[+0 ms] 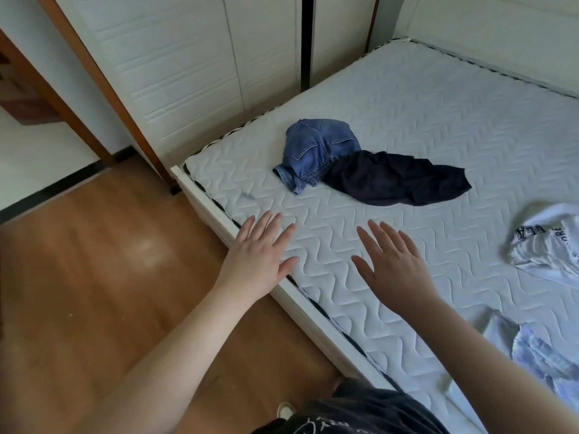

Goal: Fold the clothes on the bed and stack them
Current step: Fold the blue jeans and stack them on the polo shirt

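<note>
on the quilted white mattress [407, 120], toward its left edge, lie the denim shorts [313, 148], crumpled, back pockets facing up. the dark navy garment [394, 180] lies bunched just to their right, touching them and overlapping their elastic waistband. well apart from this pair, at the right edge of view, sits a white t-shirt [545, 242] with dark printed lettering, rumpled and partly cut off by the frame. below it, near the lower right corner, lies a pale blue patterned garment [539, 355], also crumpled and partly out of frame. none of the four items is folded, and no stack is visible.

the left hand [260, 249] is extended over the mattress corner, palm down, fingers straight and slightly spread, holding nothing. the right hand [394, 264] is extended beside it over bare mattress, palm down, fingers straight and spread, likewise holding nothing. both hands sit short of the denim shorts, with bare quilting between. whether either palm touches the mattress cannot be told.

the white bed frame [200, 195] borders the mattress on the near side. a wooden floor [94, 277] lies to the left. white panelled wardrobe doors [194, 73] stand behind the bed. the person's dark printed shirt [360, 415] shows at the bottom edge.
</note>
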`<action>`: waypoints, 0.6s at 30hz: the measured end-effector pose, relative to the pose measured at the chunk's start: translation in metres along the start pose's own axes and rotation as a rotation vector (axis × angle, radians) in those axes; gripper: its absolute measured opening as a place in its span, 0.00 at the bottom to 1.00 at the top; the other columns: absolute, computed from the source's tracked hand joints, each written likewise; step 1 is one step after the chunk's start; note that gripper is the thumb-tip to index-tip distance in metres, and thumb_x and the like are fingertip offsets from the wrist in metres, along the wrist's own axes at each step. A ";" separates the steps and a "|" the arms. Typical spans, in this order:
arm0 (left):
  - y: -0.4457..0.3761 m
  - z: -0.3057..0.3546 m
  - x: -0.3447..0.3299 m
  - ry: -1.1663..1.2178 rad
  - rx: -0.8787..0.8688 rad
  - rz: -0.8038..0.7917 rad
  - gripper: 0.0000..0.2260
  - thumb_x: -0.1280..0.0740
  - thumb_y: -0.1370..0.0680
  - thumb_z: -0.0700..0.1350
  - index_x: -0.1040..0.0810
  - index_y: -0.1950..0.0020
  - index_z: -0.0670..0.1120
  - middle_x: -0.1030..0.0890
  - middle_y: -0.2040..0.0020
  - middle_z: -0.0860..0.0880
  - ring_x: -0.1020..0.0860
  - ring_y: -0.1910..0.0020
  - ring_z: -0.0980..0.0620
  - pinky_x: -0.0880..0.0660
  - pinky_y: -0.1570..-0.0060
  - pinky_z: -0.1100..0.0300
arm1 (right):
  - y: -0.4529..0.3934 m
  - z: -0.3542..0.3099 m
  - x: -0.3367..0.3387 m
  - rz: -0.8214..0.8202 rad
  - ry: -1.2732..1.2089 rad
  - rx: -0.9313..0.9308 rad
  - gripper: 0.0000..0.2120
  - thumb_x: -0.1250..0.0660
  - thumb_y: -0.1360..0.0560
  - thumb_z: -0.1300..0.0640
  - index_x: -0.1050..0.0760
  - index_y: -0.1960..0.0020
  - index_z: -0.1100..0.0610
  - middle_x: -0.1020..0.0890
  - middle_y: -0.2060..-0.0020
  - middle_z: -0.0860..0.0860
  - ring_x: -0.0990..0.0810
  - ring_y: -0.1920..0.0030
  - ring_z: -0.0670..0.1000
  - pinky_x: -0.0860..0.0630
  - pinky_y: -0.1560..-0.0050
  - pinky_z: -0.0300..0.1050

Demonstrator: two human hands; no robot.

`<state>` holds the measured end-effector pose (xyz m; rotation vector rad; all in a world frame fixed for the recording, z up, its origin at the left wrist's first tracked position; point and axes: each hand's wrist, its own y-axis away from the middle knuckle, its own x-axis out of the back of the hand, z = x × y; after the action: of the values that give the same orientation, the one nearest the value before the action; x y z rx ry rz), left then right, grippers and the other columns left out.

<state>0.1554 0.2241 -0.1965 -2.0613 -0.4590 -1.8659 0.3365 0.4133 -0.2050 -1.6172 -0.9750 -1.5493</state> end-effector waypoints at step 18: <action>-0.168 -0.081 -0.024 -0.012 0.038 -0.016 0.22 0.44 0.18 0.55 0.30 0.27 0.46 0.29 0.29 0.42 0.32 0.29 0.43 0.35 0.30 0.46 | -0.216 0.013 -0.028 -0.027 -0.040 -0.009 0.29 0.50 0.18 0.42 0.37 0.24 0.57 0.37 0.24 0.56 0.42 0.23 0.58 0.47 0.23 0.55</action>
<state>0.0062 0.3382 -0.2085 -2.0508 -0.5111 -1.8408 0.1534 0.5282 -0.2382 -1.6531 -1.0170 -1.5464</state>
